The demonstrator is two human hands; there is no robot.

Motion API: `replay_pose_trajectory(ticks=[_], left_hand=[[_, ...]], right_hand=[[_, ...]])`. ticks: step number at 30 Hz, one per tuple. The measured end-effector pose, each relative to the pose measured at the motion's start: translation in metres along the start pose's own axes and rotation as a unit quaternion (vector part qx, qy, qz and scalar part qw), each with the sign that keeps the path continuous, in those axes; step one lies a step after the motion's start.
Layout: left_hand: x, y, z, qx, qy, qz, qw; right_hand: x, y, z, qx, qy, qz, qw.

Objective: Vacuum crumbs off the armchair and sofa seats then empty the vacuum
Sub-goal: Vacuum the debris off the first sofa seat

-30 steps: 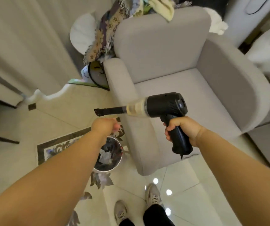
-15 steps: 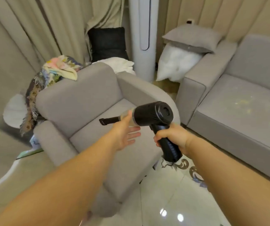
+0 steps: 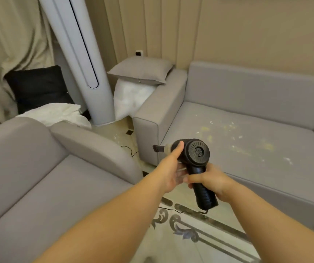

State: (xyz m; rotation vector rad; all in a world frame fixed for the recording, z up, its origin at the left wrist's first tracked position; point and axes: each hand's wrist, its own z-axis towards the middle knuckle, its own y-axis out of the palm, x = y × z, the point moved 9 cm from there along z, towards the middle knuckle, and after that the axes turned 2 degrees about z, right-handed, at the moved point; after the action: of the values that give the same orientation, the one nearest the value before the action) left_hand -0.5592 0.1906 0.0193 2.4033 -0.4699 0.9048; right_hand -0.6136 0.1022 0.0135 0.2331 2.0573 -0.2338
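Observation:
My right hand (image 3: 207,180) grips the handle of a black handheld vacuum (image 3: 197,153), whose rear vent faces me and whose thin nozzle points left. My left hand (image 3: 168,172) touches the vacuum's barrel, thumb straight along its side and fingers extended beneath it. Just behind the vacuum stands the grey sofa (image 3: 266,168), its seat scattered with yellow and white crumbs (image 3: 234,141). The grey armchair (image 3: 57,186) fills the lower left; I see no crumbs on the part of its seat that shows.
A white tower fan (image 3: 80,59) stands between armchair and sofa. A grey pillow (image 3: 141,70) lies on a white one (image 3: 131,95) beside the sofa arm. A black cushion (image 3: 38,88) leans against the curtain. A thin cable (image 3: 129,150) lies on the tiled floor (image 3: 171,234).
The view has swung right from the armchair and a bin on the floor to the sofa. My left hand came up from below the nozzle to the vacuum's barrel.

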Motion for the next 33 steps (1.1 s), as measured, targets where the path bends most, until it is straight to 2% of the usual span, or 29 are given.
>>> replay_pose_trajectory(ticks=[9,15,23,27,33], left_hand=[[0.016,0.081,0.162,-0.031,-0.057,0.039,0.997],[0.028,0.127,0.288,-0.042,-0.113,0.025,0.992],[0.044,0.134,0.4,0.017,-0.124,-0.02,0.992],[0.044,0.128,0.452,0.075,-0.117,-0.06,0.988],[0.027,0.12,0.481,0.13,-0.143,-0.096,0.976]], right_hand=[[0.023,-0.128,0.095,0.069,0.053,0.042,0.995],[0.037,-0.219,0.185,0.118,0.127,0.038,0.984],[0.056,-0.27,0.294,0.104,0.153,0.031,0.982],[0.071,-0.284,0.355,0.06,0.159,0.018,0.985],[0.095,-0.29,0.386,0.043,0.187,0.016,0.981]])
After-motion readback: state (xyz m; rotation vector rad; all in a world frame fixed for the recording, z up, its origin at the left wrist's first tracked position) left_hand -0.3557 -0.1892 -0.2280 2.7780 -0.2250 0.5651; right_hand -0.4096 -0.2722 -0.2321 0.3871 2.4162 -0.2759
